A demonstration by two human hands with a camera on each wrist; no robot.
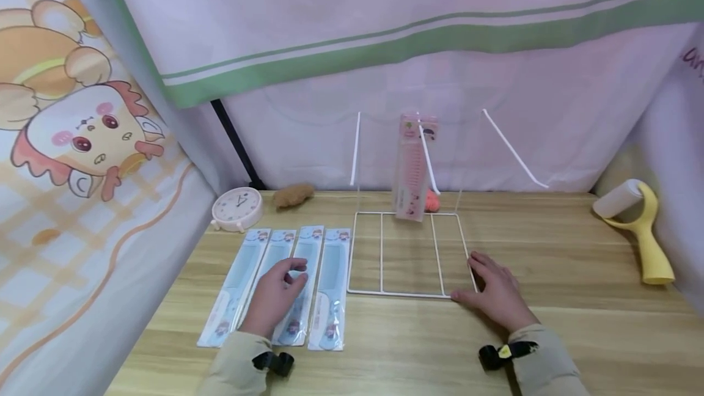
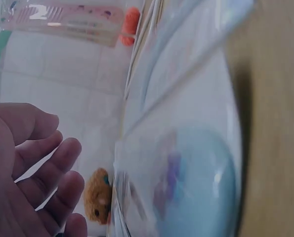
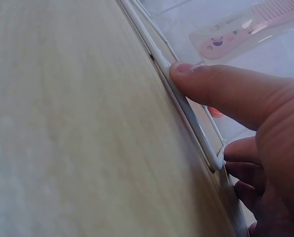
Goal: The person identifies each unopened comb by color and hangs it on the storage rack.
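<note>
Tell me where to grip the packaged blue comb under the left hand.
Pinch the packaged blue comb at its near, lower end, coming from above: it lies flat on the light wooden table, neighbours hug both long sides, and only that end looks free beside the left hand.

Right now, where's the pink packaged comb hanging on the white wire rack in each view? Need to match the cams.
Head: pink packaged comb at centre, hanging upright from the white wire rack, behind the base.
Left wrist: top left, lying sideways across the frame.
Right wrist: top right corner, slanted.
Shared landmark: the small orange object beside the comb's lower end; in the right wrist view, an orange sliver under the thumb may be it.
</note>
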